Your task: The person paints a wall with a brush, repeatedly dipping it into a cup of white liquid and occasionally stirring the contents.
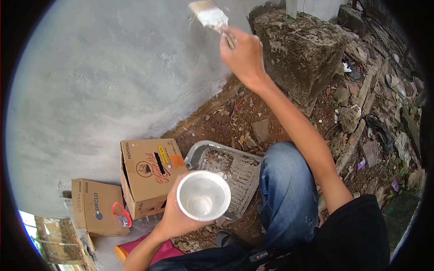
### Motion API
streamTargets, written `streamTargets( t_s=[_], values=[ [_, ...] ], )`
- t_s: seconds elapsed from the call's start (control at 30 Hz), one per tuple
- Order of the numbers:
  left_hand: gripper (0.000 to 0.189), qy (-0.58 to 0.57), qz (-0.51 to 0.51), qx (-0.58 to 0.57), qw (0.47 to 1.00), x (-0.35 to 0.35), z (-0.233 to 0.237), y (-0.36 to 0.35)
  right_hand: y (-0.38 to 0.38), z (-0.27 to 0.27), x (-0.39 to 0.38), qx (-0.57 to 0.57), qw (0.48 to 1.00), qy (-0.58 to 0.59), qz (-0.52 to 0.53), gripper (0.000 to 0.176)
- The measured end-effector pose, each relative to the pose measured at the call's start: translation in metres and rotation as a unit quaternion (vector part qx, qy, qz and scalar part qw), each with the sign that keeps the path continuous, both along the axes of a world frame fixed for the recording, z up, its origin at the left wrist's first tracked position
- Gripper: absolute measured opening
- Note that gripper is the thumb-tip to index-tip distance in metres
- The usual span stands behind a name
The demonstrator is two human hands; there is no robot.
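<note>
My right hand (244,56) is closed around the handle of a paintbrush (212,18), raised at the top of the view against the grey wall (104,72). White paint coats the brush's metal band and part of its pale bristles. Low in the middle, my left hand (174,214) grips a white plastic cup (203,195) from its left side. The cup's mouth faces me, and a little whitish liquid shows at its bottom. The wall carries streaky whitish patches.
Behind the cup lies a grey paint tray (246,180) with a ribbed, dirty surface. Two cardboard boxes, a larger box (149,174) and a smaller box (104,205), stand by the wall. A big rock (298,49) sits upper right, with rubble (361,122) beyond my right arm.
</note>
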State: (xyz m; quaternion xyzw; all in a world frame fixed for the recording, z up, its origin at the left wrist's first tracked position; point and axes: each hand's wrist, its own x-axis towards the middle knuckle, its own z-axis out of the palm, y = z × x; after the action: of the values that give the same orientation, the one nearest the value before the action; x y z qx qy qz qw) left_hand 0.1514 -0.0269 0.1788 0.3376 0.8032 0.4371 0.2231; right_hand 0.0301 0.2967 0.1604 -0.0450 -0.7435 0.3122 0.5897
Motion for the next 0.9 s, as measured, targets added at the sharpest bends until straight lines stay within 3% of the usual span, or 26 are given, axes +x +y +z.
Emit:
streamTargets(
  t_s=[0.13, 0.23, 0.33, 0.37, 0.5, 0.57, 0.67, 0.77, 0.83, 0.9],
  values=[
    [0.083, -0.043, -0.007, -0.022, 0.999, 0.014, -0.017, -0.039, -0.017, -0.048, -0.022, 0.000, 0.970, -0.234, 0.062, 0.024],
    [0.084, -0.061, -0.001, -0.007, 0.998, 0.017, -0.024, -0.048, -0.030, -0.111, -0.019, 0.087, 0.881, -0.447, 0.126, 0.025],
    [0.086, -0.046, -0.042, 0.011, 0.998, 0.013, -0.033, -0.044, -0.035, -0.142, -0.012, 0.194, 0.876, -0.419, 0.141, 0.026],
    [0.088, -0.048, -0.056, 0.013, 0.997, 0.011, -0.034, -0.041, -0.033, -0.143, -0.019, 0.174, 0.886, -0.410, 0.129, 0.026],
    [0.092, -0.041, -0.098, 0.026, 0.994, 0.009, -0.037, -0.035, -0.052, -0.038, -0.007, 0.026, 0.931, -0.344, 0.120, 0.025],
    [0.092, -0.043, -0.110, 0.052, 0.992, 0.007, -0.031, -0.033, -0.053, -0.007, -0.002, -0.021, 0.968, -0.232, 0.089, 0.020],
    [0.092, -0.040, -0.120, 0.099, 0.987, -0.001, -0.026, -0.039, -0.046, 0.001, -0.026, 0.042, 0.999, -0.027, -0.020, 0.021],
    [0.084, -0.029, -0.082, 0.144, 0.986, -0.001, -0.026, -0.047, -0.056, -0.043, -0.034, 0.053, 0.973, -0.225, -0.019, 0.023],
    [0.079, -0.023, -0.060, 0.157, 0.986, 0.000, -0.034, -0.053, -0.061, -0.086, -0.022, 0.039, 0.921, -0.384, 0.056, 0.028],
    [0.079, -0.006, -0.048, 0.147, 0.988, 0.000, -0.041, -0.058, -0.055, -0.123, -0.013, 0.177, 0.873, -0.453, 0.047, 0.022]
  ],
)
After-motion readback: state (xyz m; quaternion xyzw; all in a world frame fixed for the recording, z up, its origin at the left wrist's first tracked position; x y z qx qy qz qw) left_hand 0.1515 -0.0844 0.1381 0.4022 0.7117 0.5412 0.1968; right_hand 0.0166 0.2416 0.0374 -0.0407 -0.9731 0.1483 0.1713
